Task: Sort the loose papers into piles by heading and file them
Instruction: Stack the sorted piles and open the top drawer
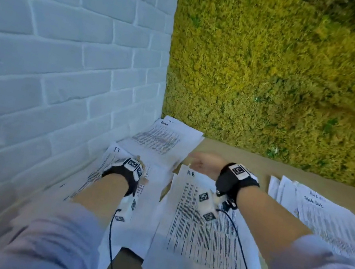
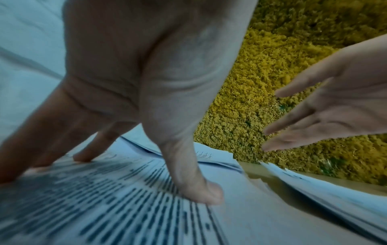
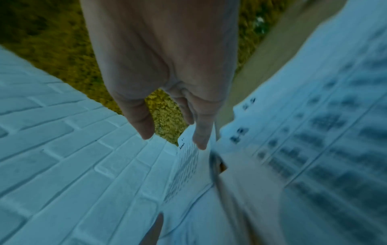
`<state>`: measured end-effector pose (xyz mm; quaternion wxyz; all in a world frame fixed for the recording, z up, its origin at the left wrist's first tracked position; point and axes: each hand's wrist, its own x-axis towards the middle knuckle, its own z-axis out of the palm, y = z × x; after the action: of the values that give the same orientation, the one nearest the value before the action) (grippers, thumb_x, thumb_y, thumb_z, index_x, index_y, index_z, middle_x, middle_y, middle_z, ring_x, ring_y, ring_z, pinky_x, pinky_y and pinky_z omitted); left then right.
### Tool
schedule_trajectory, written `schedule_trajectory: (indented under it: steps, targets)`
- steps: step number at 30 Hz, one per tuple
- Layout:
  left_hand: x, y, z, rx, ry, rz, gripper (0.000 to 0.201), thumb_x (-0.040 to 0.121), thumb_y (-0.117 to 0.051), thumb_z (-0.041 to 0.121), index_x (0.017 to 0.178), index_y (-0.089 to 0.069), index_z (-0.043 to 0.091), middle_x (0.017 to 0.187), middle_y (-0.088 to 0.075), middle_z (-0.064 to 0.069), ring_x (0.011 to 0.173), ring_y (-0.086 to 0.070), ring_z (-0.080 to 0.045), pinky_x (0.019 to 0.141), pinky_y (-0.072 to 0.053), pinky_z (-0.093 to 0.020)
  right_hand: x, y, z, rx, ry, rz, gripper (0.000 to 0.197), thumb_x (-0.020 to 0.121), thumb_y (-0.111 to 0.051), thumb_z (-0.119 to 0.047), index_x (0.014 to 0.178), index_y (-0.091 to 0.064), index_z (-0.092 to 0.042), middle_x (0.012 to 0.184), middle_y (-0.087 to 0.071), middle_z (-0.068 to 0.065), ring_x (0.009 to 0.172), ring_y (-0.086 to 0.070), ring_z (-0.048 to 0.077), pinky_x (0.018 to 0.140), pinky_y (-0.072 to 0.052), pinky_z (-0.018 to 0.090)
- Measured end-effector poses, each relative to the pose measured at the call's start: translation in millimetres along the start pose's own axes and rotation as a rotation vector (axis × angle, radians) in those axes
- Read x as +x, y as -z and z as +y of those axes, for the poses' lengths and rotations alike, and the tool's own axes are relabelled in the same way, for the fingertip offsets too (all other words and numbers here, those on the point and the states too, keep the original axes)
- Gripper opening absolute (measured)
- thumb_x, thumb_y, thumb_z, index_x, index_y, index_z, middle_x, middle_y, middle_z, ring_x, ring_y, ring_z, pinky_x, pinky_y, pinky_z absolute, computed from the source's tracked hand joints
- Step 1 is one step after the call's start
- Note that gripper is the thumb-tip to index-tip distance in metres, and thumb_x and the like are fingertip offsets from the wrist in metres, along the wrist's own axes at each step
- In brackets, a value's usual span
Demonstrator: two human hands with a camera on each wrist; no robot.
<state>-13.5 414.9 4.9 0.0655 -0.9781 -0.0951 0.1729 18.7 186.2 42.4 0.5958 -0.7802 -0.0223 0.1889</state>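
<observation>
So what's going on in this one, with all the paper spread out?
A person is sorting printed sheets into piles on a tan table set in a corner. Their left hand presses its fingertips on the pile headed "I.T" beside the white brick wall. Their right hand is open and empty, held above the gap between the "Admin" pile at the back and the "H.R" pile. A fourth, untidy stack lies further right; its heading is too blurred to read. No folder is in view.

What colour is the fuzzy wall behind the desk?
The mossy back wall is yellow-green, with darker green patches; the head view shows it best.
</observation>
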Motion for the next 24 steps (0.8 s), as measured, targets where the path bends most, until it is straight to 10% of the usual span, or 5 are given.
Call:
schedule_trajectory:
  steps: [4,10,17,20,24]
  targets:
    - [-6.0,2.2,-4.5,-0.039,-0.014,0.087,0.115,0.081,-0.062,0.060,0.151,0.017,0.013,0.155,-0.023,-0.021,0.134,-0.039,-0.038,0.103,-0.040,-0.053,44.2,-43.9,-14.6,0.004,0.000,0.027,0.062,0.091,-0.063,-0.024,0.145,-0.039,-0.002,0.149,-0.038,0.017,0.134,-0.043,0.033,0.090,-0.050,0.028]
    - [6.6,-0.6,-10.8,0.036,-0.136,0.151,0.088,0.080,-0.059,0.064,0.147,-0.029,0.015,0.149,-0.036,-0.014,0.136,-0.037,-0.033,0.106,-0.038,-0.052,99.6,-47.5,-23.4,-0.111,-0.090,0.050,0.060,0.094,-0.062,-0.029,0.147,-0.040,-0.011,0.155,-0.033,0.008,0.136,-0.040,0.033,0.100,-0.044,0.045]
    - [27.7,-4.7,-10.7,0.059,-0.200,0.149,0.075,0.068,-0.066,0.069,0.116,-0.058,0.013,0.105,-0.067,-0.009,0.095,-0.065,-0.029,0.082,-0.055,-0.043,126.6,-43.9,-19.8,-0.172,-0.117,0.087,0.011,0.093,-0.060,-0.016,0.097,-0.052,-0.009,0.063,-0.058,0.006,0.055,-0.053,0.025,0.048,-0.044,0.028]
    - [27.8,-3.6,-11.0,0.092,-0.207,0.198,0.069,0.072,-0.067,0.064,0.118,-0.058,0.014,0.106,-0.068,-0.007,0.096,-0.065,-0.023,0.075,-0.047,-0.027,121.8,-51.1,-17.5,-0.122,-0.200,0.057,0.019,0.090,-0.062,-0.018,0.097,-0.058,-0.002,0.053,-0.057,0.012,0.038,-0.055,0.024,0.050,-0.044,0.028]
    - [25.7,-3.0,-9.1,-0.049,-0.135,0.189,0.114,0.067,-0.077,0.058,0.150,-0.017,0.008,0.126,-0.059,-0.012,0.112,-0.060,-0.028,0.086,-0.051,-0.034,115.1,-75.2,-24.9,-0.213,-0.111,0.081,0.020,0.092,-0.063,-0.021,0.088,-0.068,-0.002,0.078,-0.064,0.017,0.065,-0.061,0.029,0.061,-0.053,0.036]
